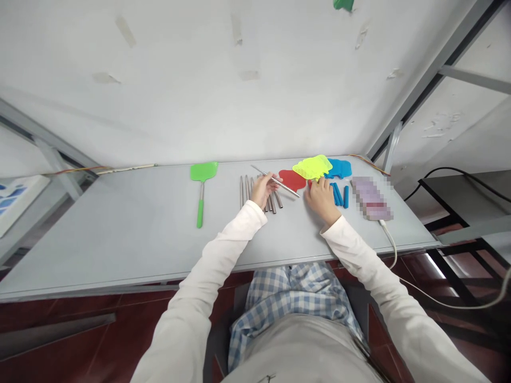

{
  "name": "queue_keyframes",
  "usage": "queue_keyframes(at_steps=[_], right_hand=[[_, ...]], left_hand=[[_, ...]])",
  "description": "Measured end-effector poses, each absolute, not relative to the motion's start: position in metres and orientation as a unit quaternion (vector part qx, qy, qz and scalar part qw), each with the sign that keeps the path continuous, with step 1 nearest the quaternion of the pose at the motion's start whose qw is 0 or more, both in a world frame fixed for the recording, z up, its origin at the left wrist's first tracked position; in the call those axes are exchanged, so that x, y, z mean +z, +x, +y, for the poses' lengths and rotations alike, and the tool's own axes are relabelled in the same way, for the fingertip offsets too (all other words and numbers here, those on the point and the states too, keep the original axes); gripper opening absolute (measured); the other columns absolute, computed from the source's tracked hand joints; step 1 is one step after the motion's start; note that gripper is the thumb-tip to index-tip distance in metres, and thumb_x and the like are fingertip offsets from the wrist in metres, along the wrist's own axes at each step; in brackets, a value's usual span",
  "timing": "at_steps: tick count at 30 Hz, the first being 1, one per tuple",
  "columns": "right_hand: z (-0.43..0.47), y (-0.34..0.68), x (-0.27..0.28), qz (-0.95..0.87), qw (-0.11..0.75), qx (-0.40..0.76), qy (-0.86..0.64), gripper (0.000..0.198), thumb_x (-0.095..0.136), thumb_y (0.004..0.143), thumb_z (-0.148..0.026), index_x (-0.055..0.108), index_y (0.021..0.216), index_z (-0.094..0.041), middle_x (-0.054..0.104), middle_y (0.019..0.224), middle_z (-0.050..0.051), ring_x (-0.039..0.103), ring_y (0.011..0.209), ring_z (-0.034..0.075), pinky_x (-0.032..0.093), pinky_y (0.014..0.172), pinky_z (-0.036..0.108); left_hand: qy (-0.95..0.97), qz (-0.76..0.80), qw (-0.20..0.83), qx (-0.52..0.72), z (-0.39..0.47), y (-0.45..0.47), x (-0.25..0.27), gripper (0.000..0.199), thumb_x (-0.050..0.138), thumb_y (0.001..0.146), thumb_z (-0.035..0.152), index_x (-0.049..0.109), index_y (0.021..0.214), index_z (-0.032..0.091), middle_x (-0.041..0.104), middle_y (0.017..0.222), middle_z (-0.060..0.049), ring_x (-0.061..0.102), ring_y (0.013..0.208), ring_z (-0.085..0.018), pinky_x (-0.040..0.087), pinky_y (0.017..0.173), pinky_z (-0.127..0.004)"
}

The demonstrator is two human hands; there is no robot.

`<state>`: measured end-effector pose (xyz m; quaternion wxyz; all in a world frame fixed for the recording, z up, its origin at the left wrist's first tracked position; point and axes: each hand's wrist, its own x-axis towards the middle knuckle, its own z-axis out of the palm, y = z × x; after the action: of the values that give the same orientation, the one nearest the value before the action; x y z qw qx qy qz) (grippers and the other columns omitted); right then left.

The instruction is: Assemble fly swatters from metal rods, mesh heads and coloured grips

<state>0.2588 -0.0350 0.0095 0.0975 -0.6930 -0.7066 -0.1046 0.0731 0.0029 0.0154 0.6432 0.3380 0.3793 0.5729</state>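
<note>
My left hand (263, 190) is closed around a thin metal rod (288, 190), which slants down to the right. Beneath that hand several more metal rods (274, 206) lie side by side on the table. My right hand (322, 199) has its fingers curled at the lower edge of a yellow fly swatter head (313, 167); a bit of red shows at the fingertips, and what they grip is hidden. Between the hands lies a red swatter head (293, 180). Blue swatter heads (340, 168) are partly under the yellow one, with several blue handles (346, 197) nearer me.
A green fly swatter (202, 194), handle attached, lies left of the rods on the grey table (131, 223). At the right rests a blurred-out phone (372, 198) with a white cable (393, 239). A white wall (167, 80) and metal frame posts (393, 146) border the table.
</note>
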Motion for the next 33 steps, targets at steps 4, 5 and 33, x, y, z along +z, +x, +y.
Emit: queue_keyframes(at_steps=[4, 5, 33], right_hand=[[-0.038, 0.258, 0.004, -0.740, 0.089, -0.121, -0.655, 0.034, 0.036, 0.093, -0.020, 0.055, 0.118, -0.007, 0.053, 0.124, 0.025, 0.046, 0.108, 0.034, 0.033, 0.085, 0.041], [-0.039, 0.257, 0.004, -0.749, 0.090, -0.119, -0.645, 0.034, 0.038, 0.092, -0.020, 0.055, 0.118, -0.008, 0.054, 0.123, 0.024, 0.046, 0.108, 0.034, 0.033, 0.086, 0.041], [-0.033, 0.262, 0.026, -0.786, 0.250, 0.022, -0.565, 0.043, 0.029, 0.100, -0.027, 0.062, 0.127, -0.021, 0.065, 0.115, 0.011, 0.052, 0.105, 0.027, 0.033, 0.088, 0.037]], left_hand=[[0.249, 0.367, 0.663, 0.603, 0.003, 0.070, 0.016, 0.031, 0.053, 0.090, 0.037, 0.054, 0.067, 0.017, 0.069, 0.073, -0.007, 0.058, 0.056, -0.009, 0.045, 0.063, -0.022], [0.233, 0.365, 0.668, 0.605, 0.002, 0.069, 0.017, 0.035, 0.051, 0.091, 0.041, 0.052, 0.066, 0.017, 0.069, 0.073, -0.007, 0.057, 0.055, -0.009, 0.045, 0.062, -0.023], [0.301, 0.351, 0.598, 0.654, 0.007, 0.058, 0.017, 0.035, 0.035, 0.095, 0.042, 0.037, 0.065, 0.022, 0.061, 0.072, -0.003, 0.053, 0.058, -0.011, 0.046, 0.065, -0.025]])
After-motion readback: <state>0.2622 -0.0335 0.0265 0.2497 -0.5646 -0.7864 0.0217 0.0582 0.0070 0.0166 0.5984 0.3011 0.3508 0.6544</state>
